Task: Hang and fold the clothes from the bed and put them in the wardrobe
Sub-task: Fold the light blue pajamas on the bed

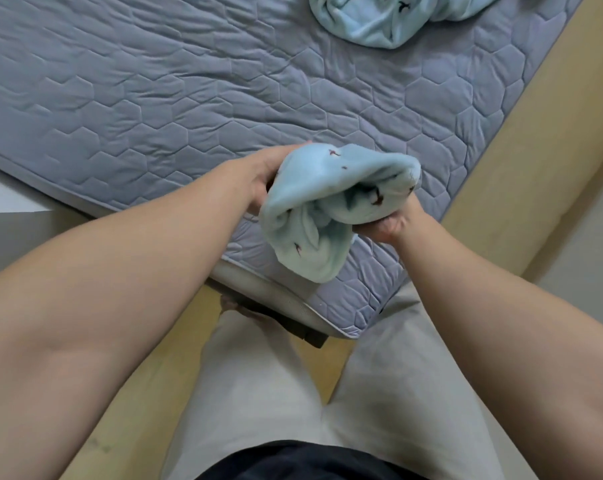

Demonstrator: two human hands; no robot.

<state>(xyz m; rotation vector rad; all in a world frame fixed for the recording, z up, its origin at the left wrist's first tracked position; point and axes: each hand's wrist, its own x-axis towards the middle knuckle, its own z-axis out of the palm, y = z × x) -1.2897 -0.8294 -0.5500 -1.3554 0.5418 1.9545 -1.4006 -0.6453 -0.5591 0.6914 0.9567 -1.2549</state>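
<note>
A small light-blue garment (327, 209) with tiny dark prints is bunched up above the near corner of the bed. My left hand (262, 178) grips its left side, fingers tucked behind the fabric. My right hand (393, 223) holds its right underside, with fingers curled into the cloth. A second light-blue piece (379, 19) of the same print lies crumpled on the bed at the far top edge of the view, partly cut off.
The bed (154, 98) has a grey quilted cover with a hexagon pattern. Its corner points toward my legs. Light wooden floor (521, 150) runs along the right side and beneath me. A white surface (2, 192) shows at the left edge.
</note>
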